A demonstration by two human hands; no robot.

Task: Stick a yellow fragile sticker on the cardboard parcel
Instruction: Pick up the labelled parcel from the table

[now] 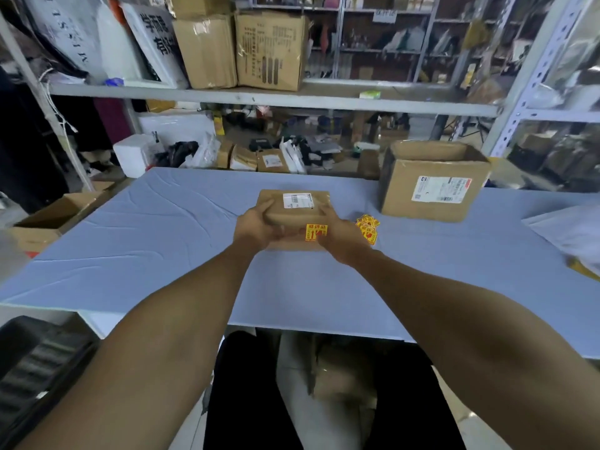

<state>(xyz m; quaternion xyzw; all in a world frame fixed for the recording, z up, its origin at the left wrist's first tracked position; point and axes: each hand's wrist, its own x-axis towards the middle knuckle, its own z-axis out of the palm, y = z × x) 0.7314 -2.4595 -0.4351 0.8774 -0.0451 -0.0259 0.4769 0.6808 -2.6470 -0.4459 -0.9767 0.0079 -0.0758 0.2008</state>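
A small brown cardboard parcel (292, 211) with a white shipping label on top sits in the middle of the blue table. My left hand (256, 227) grips its left end and my right hand (341, 238) grips its right end. A yellow fragile sticker (316, 232) with red print lies on the parcel's near side, between my two hands. Just right of my right hand, a loose pile of yellow fragile stickers (368, 227) rests on the table.
A larger open cardboard box (431, 186) with a label stands at the back right of the table (162, 241). A white bag (571, 232) lies at the right edge. Shelves with boxes rise behind; an open box (52, 216) sits left of the table.
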